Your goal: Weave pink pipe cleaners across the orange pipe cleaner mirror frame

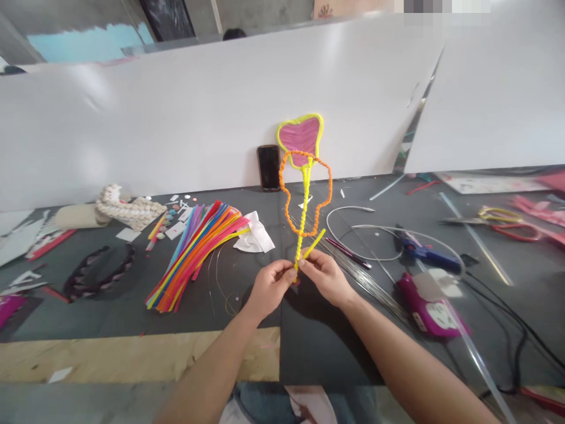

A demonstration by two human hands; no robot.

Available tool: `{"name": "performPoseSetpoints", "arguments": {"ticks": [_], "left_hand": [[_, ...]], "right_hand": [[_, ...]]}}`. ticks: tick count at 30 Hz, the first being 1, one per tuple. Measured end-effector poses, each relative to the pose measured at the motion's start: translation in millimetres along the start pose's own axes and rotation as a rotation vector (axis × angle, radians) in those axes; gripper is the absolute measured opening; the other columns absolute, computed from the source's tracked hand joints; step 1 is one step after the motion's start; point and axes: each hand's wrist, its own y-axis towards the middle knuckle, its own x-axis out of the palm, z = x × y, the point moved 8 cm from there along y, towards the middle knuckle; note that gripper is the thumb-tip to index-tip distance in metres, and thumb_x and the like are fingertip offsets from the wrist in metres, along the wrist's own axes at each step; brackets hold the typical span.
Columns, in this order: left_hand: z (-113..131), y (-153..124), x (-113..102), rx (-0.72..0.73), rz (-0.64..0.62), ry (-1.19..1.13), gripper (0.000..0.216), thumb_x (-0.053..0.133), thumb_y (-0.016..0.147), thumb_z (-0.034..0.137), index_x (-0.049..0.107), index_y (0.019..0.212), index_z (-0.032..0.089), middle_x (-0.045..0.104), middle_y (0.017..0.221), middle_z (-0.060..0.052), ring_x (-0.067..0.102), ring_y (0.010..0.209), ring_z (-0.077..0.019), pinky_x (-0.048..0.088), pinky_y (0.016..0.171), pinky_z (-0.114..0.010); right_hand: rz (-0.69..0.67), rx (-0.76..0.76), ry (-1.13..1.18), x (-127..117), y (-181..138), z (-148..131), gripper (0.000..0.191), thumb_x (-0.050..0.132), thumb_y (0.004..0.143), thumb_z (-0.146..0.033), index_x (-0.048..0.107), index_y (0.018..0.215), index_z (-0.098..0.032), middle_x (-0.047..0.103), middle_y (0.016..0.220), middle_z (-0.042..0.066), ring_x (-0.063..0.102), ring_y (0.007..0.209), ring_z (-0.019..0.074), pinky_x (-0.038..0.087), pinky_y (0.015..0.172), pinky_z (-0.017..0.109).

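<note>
Between my hands stands an orange pipe cleaner loop (330,182), a wavy closed outline with a yellow twisted pipe cleaner stem (303,215) running up through its middle. At the stem's lower end my left hand (274,287) is closed, thumb and fingers pinching it. My right hand (327,277) pinches beside it, and a loose yellow pipe cleaner end (315,243) sticks out up and right from its fingers. Behind the loop, a pink heart-like shape with a yellow fuzzy edge (301,136) leans at the white board; its lower part is overlapped by the loop.
Left of my hands lies a bundle of coloured pipe cleaners (194,253), with a dark braided headband (100,271) farther left. A phone (269,168) leans against the white board (198,118). To the right are thin wires (364,277), a blue glue gun (430,254), a magenta power strip (435,309) and scissors (507,222).
</note>
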Motion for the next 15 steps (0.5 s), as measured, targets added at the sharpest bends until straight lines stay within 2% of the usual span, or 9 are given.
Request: {"name": "performPoseSetpoints", "arguments": {"ticks": [2, 5, 8, 11, 15], "left_hand": [[9.5, -2.6, -6.7, 0.089, 0.102, 0.171, 0.022, 0.061, 0.08, 0.039, 0.066, 0.083, 0.017, 0.067, 0.071, -0.001, 0.059, 0.067, -0.0155, 0.043, 0.065, -0.024], [16.4, -5.4, -8.6, 0.134, 0.142, 0.307, 0.017, 0.063, 0.077, 0.036, 0.067, 0.078, 0.019, 0.067, 0.069, 0.0, 0.059, 0.066, -0.015, 0.043, 0.065, -0.023], [10.9, -4.1, -10.1, 0.056, 0.146, 0.26, 0.022, 0.062, 0.078, 0.036, 0.063, 0.067, 0.017, 0.064, 0.06, 0.0, 0.056, 0.058, -0.0136, 0.041, 0.058, -0.022], [3.4, -1.7, -11.7, -0.02, 0.158, 0.14, 0.025, 0.063, 0.077, 0.038, 0.062, 0.065, 0.017, 0.062, 0.055, 0.0, 0.052, 0.052, -0.0121, 0.037, 0.051, -0.021], [-1.6, 0.4, -11.2, -0.047, 0.164, 0.056, 0.025, 0.066, 0.074, 0.039, 0.062, 0.065, 0.016, 0.062, 0.054, 0.0, 0.051, 0.05, -0.0115, 0.037, 0.051, -0.022]], "right_hand": [[0.032, -0.007, -0.04, -3.6, 0.9, 2.0, 0.026, 0.064, 0.079, -0.044, 0.06, 0.079, -0.018, 0.058, 0.071, -0.001, 0.054, 0.064, 0.0128, 0.044, 0.063, 0.027], [0.027, 0.014, -0.076, -3.2, 1.5, 6.0, 0.024, 0.064, 0.078, -0.042, 0.061, 0.079, -0.018, 0.059, 0.072, -0.001, 0.054, 0.066, 0.013, 0.043, 0.064, 0.027], [0.015, 0.06, -0.058, -0.8, 1.5, 10.3, 0.025, 0.065, 0.077, -0.042, 0.062, 0.079, -0.018, 0.06, 0.072, 0.0, 0.056, 0.067, 0.0136, 0.044, 0.067, 0.028], [0.077, 0.065, -0.039, -4.4, 1.5, 10.8, 0.025, 0.067, 0.074, -0.043, 0.063, 0.079, -0.018, 0.062, 0.076, 0.001, 0.056, 0.071, 0.0146, 0.045, 0.071, 0.029], [0.151, 0.042, -0.021, -10.2, 1.1, 9.2, 0.025, 0.068, 0.073, -0.042, 0.06, 0.075, -0.019, 0.059, 0.073, 0.0, 0.053, 0.067, 0.0129, 0.044, 0.066, 0.026]]}}
